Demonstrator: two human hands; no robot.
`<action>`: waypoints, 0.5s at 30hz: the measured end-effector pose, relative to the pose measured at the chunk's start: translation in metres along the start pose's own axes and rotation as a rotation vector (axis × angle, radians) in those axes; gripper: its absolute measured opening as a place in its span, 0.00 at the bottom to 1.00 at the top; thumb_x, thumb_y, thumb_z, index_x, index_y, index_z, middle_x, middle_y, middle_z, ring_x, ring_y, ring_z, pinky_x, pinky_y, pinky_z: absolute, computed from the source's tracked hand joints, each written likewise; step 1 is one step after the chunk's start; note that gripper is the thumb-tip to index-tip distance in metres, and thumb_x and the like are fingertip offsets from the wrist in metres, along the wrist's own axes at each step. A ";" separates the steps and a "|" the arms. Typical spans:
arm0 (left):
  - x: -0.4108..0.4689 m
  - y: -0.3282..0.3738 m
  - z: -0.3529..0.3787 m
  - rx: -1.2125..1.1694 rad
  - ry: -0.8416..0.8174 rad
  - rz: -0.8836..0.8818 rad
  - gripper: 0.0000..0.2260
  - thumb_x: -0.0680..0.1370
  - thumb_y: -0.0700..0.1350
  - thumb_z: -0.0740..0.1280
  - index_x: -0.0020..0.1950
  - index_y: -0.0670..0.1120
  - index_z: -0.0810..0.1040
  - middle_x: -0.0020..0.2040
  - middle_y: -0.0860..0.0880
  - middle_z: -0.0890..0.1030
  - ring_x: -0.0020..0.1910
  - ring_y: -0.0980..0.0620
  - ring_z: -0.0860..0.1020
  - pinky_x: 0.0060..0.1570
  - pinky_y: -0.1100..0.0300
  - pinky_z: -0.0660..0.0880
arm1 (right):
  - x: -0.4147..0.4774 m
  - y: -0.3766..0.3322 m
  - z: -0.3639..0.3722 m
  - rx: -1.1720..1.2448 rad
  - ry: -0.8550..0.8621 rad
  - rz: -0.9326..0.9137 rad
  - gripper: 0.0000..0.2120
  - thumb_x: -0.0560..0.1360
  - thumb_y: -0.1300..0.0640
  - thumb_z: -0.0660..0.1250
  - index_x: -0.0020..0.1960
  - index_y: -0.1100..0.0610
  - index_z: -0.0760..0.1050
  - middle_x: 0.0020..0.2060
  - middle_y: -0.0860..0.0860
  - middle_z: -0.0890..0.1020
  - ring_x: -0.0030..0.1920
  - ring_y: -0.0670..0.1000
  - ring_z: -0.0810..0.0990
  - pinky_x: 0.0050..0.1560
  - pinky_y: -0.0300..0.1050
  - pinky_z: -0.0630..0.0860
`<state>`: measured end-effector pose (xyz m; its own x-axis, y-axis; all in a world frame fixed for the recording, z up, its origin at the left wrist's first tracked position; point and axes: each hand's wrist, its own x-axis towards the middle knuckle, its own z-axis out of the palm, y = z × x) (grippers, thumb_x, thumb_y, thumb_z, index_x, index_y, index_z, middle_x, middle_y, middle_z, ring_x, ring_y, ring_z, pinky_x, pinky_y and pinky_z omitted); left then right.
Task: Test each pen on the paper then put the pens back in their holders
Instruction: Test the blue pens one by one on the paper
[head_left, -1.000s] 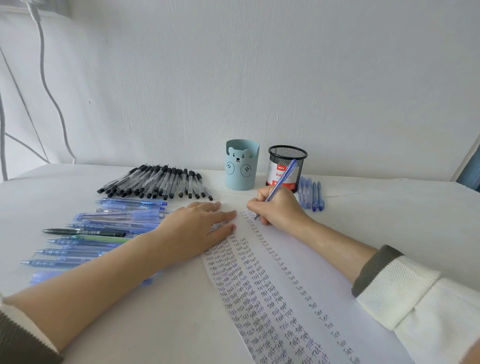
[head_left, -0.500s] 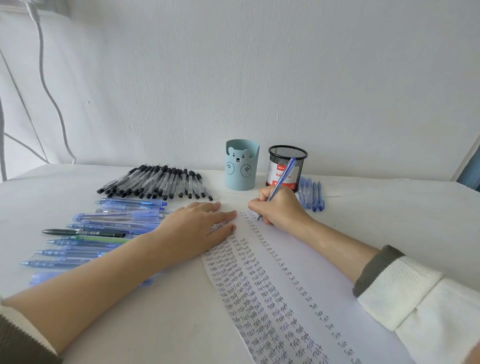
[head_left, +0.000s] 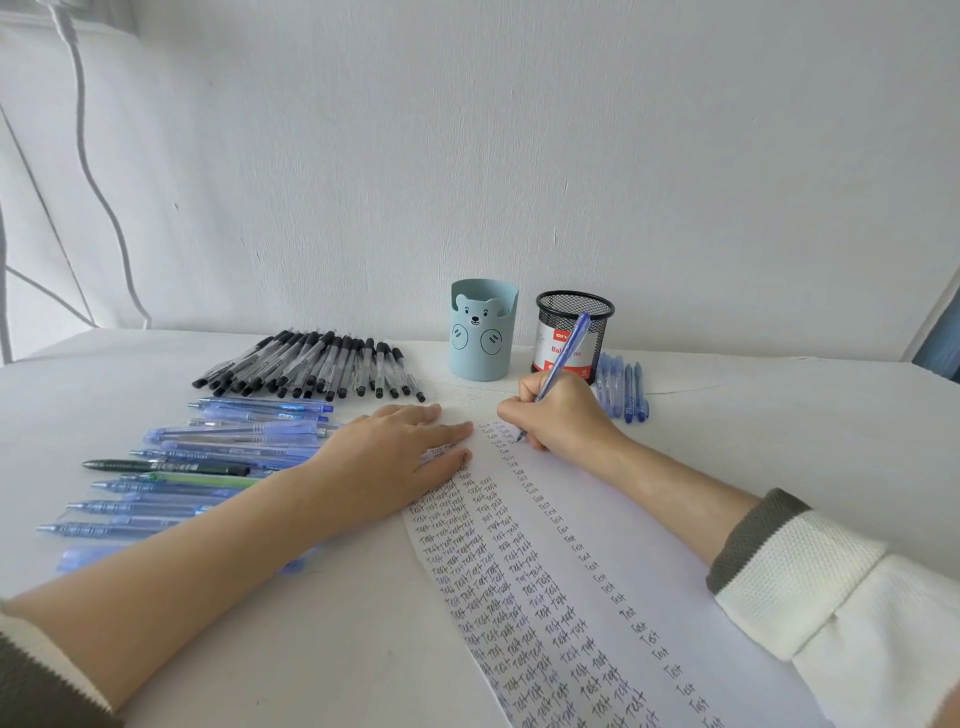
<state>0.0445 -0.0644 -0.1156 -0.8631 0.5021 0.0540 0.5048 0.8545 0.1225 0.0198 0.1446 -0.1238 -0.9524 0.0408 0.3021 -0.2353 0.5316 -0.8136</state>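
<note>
While the left hand (head_left: 395, 460) lies flat, fingers straight, on the far left corner of the paper (head_left: 597, 597), the right hand (head_left: 563, 418) — fingers curled round a blue pen (head_left: 563, 359) — holds its tip on the paper's far end, with the bear holder (head_left: 480, 338) and mesh holder (head_left: 597, 332) standing just beyond the paper.

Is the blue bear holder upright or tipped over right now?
Upright. The blue bear holder stands on its base on the table, with its rim facing up and nothing sticking out above it.
</note>
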 end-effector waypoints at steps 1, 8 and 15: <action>0.000 0.000 0.000 0.003 -0.001 0.001 0.22 0.80 0.64 0.51 0.74 0.67 0.60 0.78 0.55 0.59 0.76 0.53 0.57 0.74 0.50 0.58 | 0.000 0.000 0.000 0.002 0.003 0.003 0.17 0.69 0.64 0.68 0.27 0.57 0.64 0.18 0.51 0.71 0.21 0.48 0.69 0.30 0.37 0.70; 0.001 -0.002 0.002 0.000 0.003 0.010 0.22 0.80 0.65 0.51 0.74 0.67 0.60 0.78 0.55 0.60 0.76 0.53 0.58 0.74 0.51 0.58 | -0.001 -0.001 -0.003 0.015 -0.009 0.034 0.15 0.71 0.62 0.67 0.28 0.58 0.68 0.20 0.52 0.74 0.23 0.47 0.71 0.30 0.36 0.71; 0.001 -0.004 0.004 0.005 -0.003 0.015 0.22 0.80 0.65 0.51 0.74 0.67 0.61 0.78 0.55 0.60 0.76 0.53 0.58 0.74 0.52 0.58 | 0.004 -0.012 -0.017 0.139 0.077 0.039 0.16 0.78 0.50 0.67 0.36 0.56 0.70 0.21 0.49 0.73 0.22 0.45 0.70 0.28 0.38 0.66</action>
<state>0.0419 -0.0667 -0.1199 -0.8553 0.5155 0.0530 0.5180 0.8474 0.1166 0.0219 0.1521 -0.1041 -0.9449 0.1272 0.3017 -0.2279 0.4063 -0.8849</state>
